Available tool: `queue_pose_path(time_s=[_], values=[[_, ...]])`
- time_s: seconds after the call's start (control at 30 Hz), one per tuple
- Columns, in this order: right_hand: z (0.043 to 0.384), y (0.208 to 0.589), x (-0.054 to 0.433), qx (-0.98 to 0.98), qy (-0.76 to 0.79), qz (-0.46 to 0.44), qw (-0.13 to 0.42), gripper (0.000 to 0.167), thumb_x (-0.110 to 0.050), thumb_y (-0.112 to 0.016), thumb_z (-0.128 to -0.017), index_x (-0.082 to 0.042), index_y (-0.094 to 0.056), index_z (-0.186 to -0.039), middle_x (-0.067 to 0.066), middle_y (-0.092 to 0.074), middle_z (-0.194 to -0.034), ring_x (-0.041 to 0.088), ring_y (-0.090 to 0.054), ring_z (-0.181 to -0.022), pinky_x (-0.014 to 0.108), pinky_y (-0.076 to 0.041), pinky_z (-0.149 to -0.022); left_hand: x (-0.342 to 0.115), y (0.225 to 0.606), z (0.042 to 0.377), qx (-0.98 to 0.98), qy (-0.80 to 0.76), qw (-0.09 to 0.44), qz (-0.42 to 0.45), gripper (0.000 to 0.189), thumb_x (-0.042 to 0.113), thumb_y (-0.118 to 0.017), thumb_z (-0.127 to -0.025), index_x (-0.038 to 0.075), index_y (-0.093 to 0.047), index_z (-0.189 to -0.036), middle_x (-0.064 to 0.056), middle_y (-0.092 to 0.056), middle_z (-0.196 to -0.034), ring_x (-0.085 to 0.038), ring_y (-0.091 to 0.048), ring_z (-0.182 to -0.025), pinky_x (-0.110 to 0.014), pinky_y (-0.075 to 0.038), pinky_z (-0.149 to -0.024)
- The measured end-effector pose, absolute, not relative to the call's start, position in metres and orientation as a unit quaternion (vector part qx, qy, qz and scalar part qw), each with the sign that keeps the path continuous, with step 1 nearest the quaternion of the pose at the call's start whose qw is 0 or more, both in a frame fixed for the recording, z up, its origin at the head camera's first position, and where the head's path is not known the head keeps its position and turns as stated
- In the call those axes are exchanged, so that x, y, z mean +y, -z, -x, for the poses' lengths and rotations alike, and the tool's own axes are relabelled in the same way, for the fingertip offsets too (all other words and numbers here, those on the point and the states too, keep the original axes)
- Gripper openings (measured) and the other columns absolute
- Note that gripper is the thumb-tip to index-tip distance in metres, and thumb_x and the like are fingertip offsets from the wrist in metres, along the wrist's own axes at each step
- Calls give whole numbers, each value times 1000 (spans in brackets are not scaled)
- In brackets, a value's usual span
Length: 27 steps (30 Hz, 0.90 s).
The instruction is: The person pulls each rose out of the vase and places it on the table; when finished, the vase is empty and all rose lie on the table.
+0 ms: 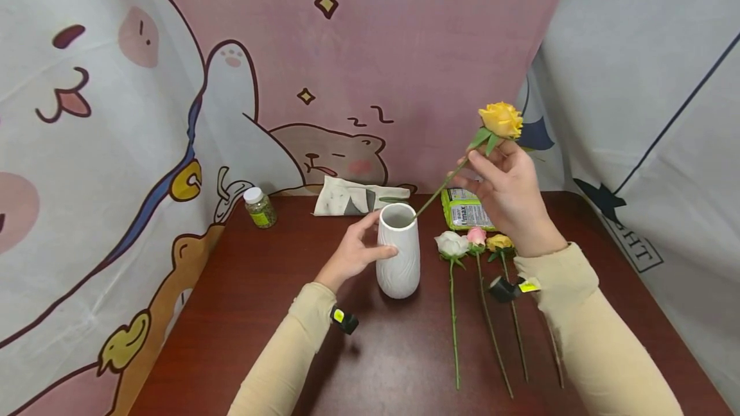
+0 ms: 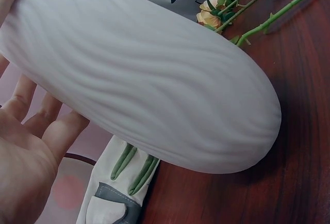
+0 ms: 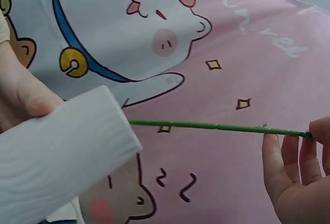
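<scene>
A white vase (image 1: pixel 399 268) with wavy ridges stands upright on the table. My left hand (image 1: pixel 354 254) grips it near the rim, the thumb across the front and the fingers at the far side. Up to the right, my right hand (image 1: pixel 511 194) pinches a yellow rose (image 1: pixel 501 121) just below its bloom. Its green stem (image 3: pixel 206 126) slants down, and the lower end goes in at the vase's mouth, where its tip is hidden. A white rose (image 1: pixel 452 244), a pink rose (image 1: pixel 476 236) and another yellow rose (image 1: pixel 500 242) lie right of the vase.
Another stem (image 1: pixel 553 348) lies under my right forearm, its bloom hidden. Behind the vase is a white cloth item (image 1: pixel 341 198) with grey and green parts. A green packet (image 1: pixel 462 210) lies at the back right, and a white-capped jar (image 1: pixel 260 208) stands back left.
</scene>
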State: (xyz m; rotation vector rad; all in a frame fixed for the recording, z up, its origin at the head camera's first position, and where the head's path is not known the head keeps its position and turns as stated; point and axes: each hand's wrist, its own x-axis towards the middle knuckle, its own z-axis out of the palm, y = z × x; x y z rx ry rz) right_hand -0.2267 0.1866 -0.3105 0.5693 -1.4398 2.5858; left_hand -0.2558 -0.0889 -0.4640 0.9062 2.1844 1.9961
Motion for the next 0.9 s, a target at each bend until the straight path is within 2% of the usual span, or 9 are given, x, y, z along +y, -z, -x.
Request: queue_pose_path(time_s=[0.13,0.37,0.6,0.73,0.9], values=[[225,304,197,-440,-874,-190,83,18,1,-60,-104,-1,-54,-121,7,-69,-96,21,-70,-90,36,-64,-78,-89,465,256,707,-644,25,-292,72,1,-86,-82,6,-57,-148,-17,-67,-125,-20,-64,-111,-40,-61,-92],[223,294,214,-373,-899,-208,103,14,5,-58,-104,4,-54,-117,13,-68,-98,27,-70,-87,40,-64,-80,-89,465,257,705,-644,22,-296,72,0,-86,-82,7,-57,-148,-16,-67,-125,-21,-65,-111,-40,-61,-91],[220,291,234,-363,-903,-193,123,18,5,-57,-104,5,-50,-120,15,-63,-104,26,-67,-89,38,-64,-79,-89,465,257,704,-645,18,-297,70,0,-85,-83,6,-57,-148,-17,-67,-124,-21,-64,-110,-40,-60,-91],[218,294,251,-362,-907,-174,130,20,5,-55,-105,4,-49,-124,15,-61,-108,26,-66,-92,37,-63,-77,-88,465,256,705,-646,19,-293,70,-1,-85,-83,4,-57,-147,-18,-68,-123,-22,-65,-109,-48,-60,-93],[216,304,280,-340,-919,-155,127,14,7,-51,-106,5,-51,-119,17,-63,-106,28,-67,-89,38,-62,-74,-88,464,255,704,-648,20,-290,72,-3,-85,-82,4,-57,-148,-19,-68,-121,-24,-65,-109,-63,-55,-94]])
